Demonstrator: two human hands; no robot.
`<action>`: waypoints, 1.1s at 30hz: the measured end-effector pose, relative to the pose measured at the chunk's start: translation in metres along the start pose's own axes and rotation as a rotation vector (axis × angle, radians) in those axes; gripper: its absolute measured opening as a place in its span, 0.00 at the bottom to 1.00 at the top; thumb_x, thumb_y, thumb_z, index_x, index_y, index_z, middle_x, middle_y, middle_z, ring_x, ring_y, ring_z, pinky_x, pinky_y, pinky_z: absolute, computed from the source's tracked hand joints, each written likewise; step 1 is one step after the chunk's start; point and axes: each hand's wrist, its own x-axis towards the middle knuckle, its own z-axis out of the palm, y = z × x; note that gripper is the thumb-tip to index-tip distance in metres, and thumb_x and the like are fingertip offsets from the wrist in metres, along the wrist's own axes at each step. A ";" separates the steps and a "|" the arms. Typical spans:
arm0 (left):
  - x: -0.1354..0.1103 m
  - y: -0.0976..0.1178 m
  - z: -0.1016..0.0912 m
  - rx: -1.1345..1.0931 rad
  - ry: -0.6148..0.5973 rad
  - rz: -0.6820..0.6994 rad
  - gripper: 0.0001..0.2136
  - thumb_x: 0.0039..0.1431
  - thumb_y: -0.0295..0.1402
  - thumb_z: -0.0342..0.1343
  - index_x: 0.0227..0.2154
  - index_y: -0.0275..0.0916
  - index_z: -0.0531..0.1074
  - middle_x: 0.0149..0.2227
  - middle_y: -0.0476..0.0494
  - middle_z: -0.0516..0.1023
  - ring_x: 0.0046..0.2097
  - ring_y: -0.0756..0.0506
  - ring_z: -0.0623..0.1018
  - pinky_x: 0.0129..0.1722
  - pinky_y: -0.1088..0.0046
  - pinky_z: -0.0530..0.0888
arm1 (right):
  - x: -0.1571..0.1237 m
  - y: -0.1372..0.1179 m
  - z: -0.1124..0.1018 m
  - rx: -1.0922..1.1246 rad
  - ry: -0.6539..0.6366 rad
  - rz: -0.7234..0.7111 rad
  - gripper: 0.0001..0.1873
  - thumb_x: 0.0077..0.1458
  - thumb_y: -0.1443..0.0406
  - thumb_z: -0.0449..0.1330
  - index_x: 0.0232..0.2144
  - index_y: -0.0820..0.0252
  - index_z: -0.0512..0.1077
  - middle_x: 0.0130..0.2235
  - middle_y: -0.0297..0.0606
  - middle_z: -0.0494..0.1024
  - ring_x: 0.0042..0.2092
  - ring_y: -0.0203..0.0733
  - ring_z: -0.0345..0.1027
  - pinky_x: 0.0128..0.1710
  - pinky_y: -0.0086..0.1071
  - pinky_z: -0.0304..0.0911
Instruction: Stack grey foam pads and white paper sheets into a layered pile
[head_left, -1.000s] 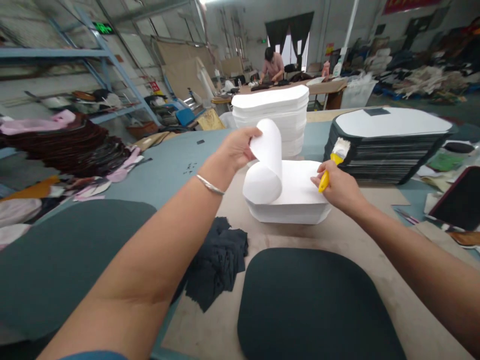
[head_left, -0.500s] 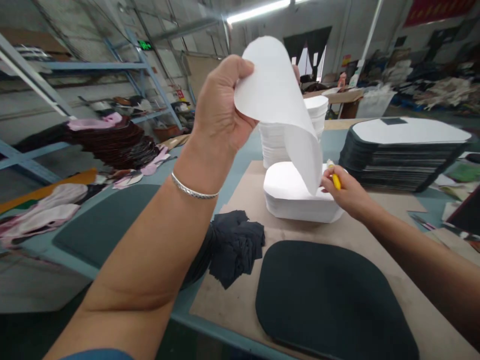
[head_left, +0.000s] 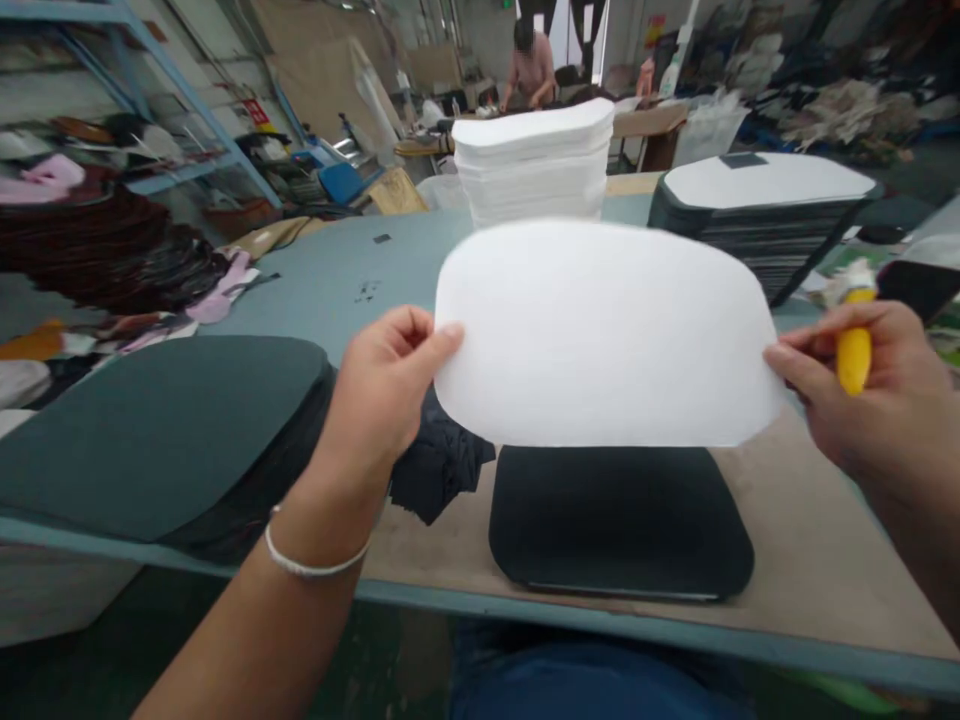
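A white rounded sheet is stretched flat between my two hands above the table. My left hand pinches its left end between thumb and fingers. At the opposite end, my right hand grips the sheet's edge with thumb and fingertip, and a yellow-handled tool with a whitish tip is tucked in the same hand; its kind is unclear. Beneath the sheet lies a black rounded panel, its far part covered from sight. Beside it sits a crumpled heap of dark cloth pieces.
Behind the sheet rises a tall white stack. Dark panels topped with white are piled at the back right. A dark green stack fills the table's left side. A person works in the background.
The sheet was curled and raised in my left hand; now it is lowered, flattened and held at both ends. My right hand has moved rightward, taking its end. My view has shifted.
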 end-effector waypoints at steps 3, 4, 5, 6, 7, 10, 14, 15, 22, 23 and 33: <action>-0.038 -0.052 -0.010 0.216 -0.090 -0.110 0.14 0.54 0.42 0.65 0.25 0.40 0.68 0.24 0.52 0.68 0.27 0.51 0.67 0.25 0.77 0.63 | -0.044 0.010 -0.016 -0.148 -0.002 0.014 0.19 0.52 0.54 0.69 0.41 0.45 0.64 0.40 0.38 0.72 0.40 0.52 0.70 0.41 0.48 0.67; -0.050 -0.066 -0.011 0.253 -0.120 -0.163 0.15 0.56 0.44 0.63 0.25 0.40 0.68 0.24 0.52 0.68 0.27 0.50 0.67 0.26 0.76 0.64 | -0.059 0.015 -0.018 -0.216 -0.020 0.022 0.19 0.53 0.52 0.68 0.40 0.46 0.64 0.40 0.38 0.72 0.38 0.51 0.70 0.38 0.46 0.67; -0.062 -0.080 -0.010 0.282 -0.142 -0.212 0.15 0.57 0.45 0.61 0.25 0.40 0.68 0.23 0.52 0.68 0.26 0.50 0.68 0.26 0.76 0.64 | -0.074 0.023 -0.019 -0.286 -0.030 0.016 0.18 0.54 0.51 0.67 0.40 0.47 0.65 0.39 0.38 0.73 0.37 0.50 0.70 0.37 0.44 0.67; -0.073 -0.092 -0.009 0.313 -0.157 -0.250 0.15 0.58 0.46 0.59 0.25 0.40 0.68 0.23 0.52 0.67 0.26 0.49 0.68 0.26 0.76 0.65 | -0.088 0.031 -0.019 -0.351 -0.039 0.009 0.18 0.55 0.50 0.65 0.40 0.49 0.65 0.39 0.38 0.73 0.37 0.48 0.70 0.36 0.43 0.67; -0.083 -0.103 -0.008 0.343 -0.162 -0.272 0.16 0.58 0.47 0.58 0.25 0.40 0.68 0.22 0.52 0.67 0.26 0.49 0.68 0.26 0.75 0.65 | -0.101 0.041 -0.019 -0.408 -0.055 0.002 0.18 0.56 0.49 0.64 0.40 0.51 0.66 0.39 0.38 0.74 0.37 0.47 0.71 0.36 0.41 0.67; -0.105 -0.130 -0.004 0.445 -0.168 -0.302 0.16 0.58 0.46 0.56 0.23 0.40 0.68 0.22 0.52 0.67 0.26 0.49 0.68 0.26 0.75 0.63 | -0.132 0.069 -0.017 -0.499 -0.166 0.067 0.17 0.60 0.49 0.61 0.40 0.54 0.67 0.36 0.37 0.75 0.35 0.44 0.73 0.34 0.36 0.67; -0.118 -0.150 0.001 0.549 -0.183 -0.339 0.15 0.58 0.45 0.54 0.23 0.40 0.68 0.22 0.51 0.68 0.27 0.48 0.69 0.28 0.75 0.64 | -0.154 0.090 -0.015 -0.526 -0.255 0.184 0.16 0.61 0.49 0.59 0.39 0.53 0.67 0.32 0.34 0.76 0.29 0.40 0.74 0.28 0.31 0.67; -0.119 -0.153 0.001 0.574 -0.186 -0.345 0.15 0.59 0.45 0.54 0.23 0.40 0.68 0.22 0.51 0.68 0.27 0.48 0.69 0.28 0.75 0.63 | -0.156 0.092 -0.015 -0.535 -0.260 0.196 0.16 0.60 0.49 0.59 0.39 0.53 0.67 0.32 0.33 0.76 0.29 0.40 0.74 0.28 0.31 0.67; -0.119 -0.156 0.002 0.662 -0.205 -0.383 0.16 0.61 0.46 0.53 0.24 0.41 0.69 0.22 0.51 0.69 0.27 0.47 0.71 0.28 0.74 0.64 | -0.158 0.094 -0.013 -0.576 -0.277 0.236 0.16 0.60 0.49 0.58 0.40 0.53 0.67 0.31 0.34 0.77 0.29 0.41 0.76 0.28 0.31 0.70; -0.119 -0.155 0.002 0.662 -0.205 -0.394 0.16 0.61 0.47 0.53 0.24 0.41 0.69 0.22 0.51 0.70 0.27 0.47 0.71 0.29 0.74 0.64 | -0.158 0.094 -0.013 -0.583 -0.286 0.241 0.17 0.60 0.48 0.58 0.40 0.53 0.67 0.31 0.34 0.77 0.30 0.42 0.76 0.28 0.32 0.70; -0.117 -0.157 0.001 0.659 -0.221 -0.457 0.19 0.61 0.51 0.52 0.26 0.41 0.71 0.24 0.49 0.72 0.27 0.45 0.73 0.28 0.73 0.66 | -0.163 0.082 -0.008 -0.564 -0.290 0.358 0.15 0.62 0.51 0.58 0.42 0.54 0.67 0.36 0.36 0.77 0.35 0.42 0.77 0.34 0.32 0.70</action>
